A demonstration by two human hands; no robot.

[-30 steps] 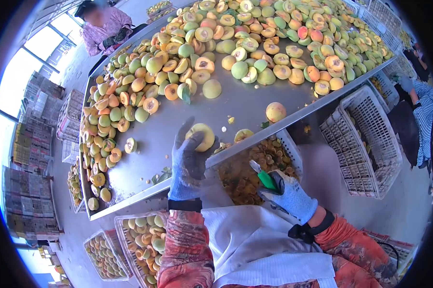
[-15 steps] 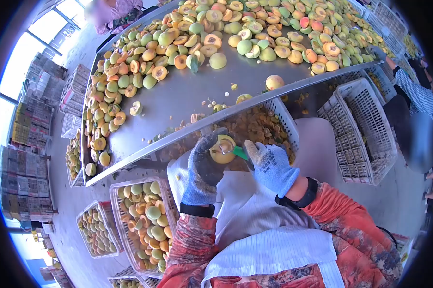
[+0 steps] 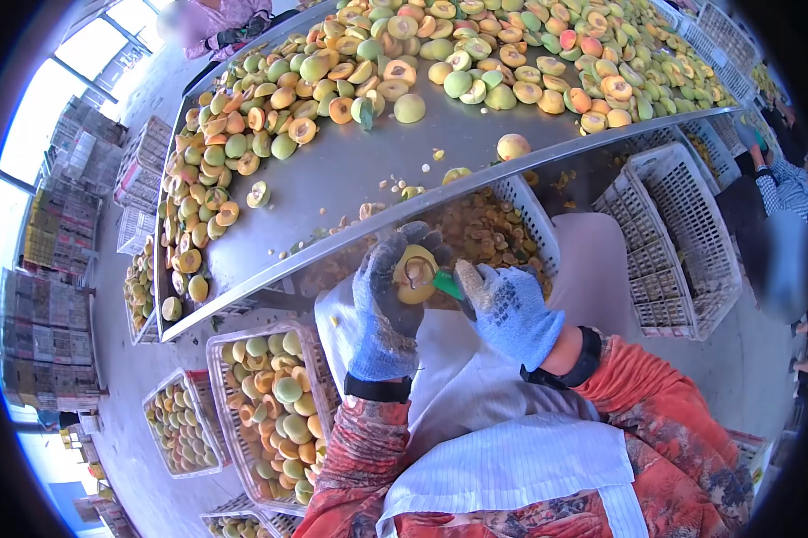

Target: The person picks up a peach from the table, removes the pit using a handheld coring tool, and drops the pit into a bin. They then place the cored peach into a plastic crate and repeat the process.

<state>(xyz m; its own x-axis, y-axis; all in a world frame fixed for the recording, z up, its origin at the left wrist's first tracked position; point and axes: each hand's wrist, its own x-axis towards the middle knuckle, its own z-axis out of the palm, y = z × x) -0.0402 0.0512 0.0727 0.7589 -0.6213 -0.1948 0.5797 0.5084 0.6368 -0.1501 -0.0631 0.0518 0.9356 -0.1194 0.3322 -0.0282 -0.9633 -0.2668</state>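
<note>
My left hand (image 3: pixel 388 300), in a blue and grey knit glove, cups a halved peach (image 3: pixel 414 289) with its cut face up. In my right hand (image 3: pixel 508 309), gloved the same way, is a green-handled pitting tool (image 3: pixel 447 284). Its thin curved metal end lies at the hollow in the middle of the peach half. Both hands are above my lap, just below the table's near edge. My gloved fingers partly hide the peach's rim, and the lower part of the tool's handle is inside my right fist.
A metal table (image 3: pixel 368 170) carries a heap of halved peaches (image 3: pixel 314 67). Below its edge sits a crate of pits and scraps (image 3: pixel 534 220). Peach-filled crates (image 3: pixel 229 394) stand at left, white crates (image 3: pixel 677 242) at right. Other people (image 3: pixel 785 184) are at the table's sides.
My left fingers have opened out behind the peach half, which has tilted slightly. The tool's metal end now shows more clearly around the hollow. My head view has shifted slightly.
</note>
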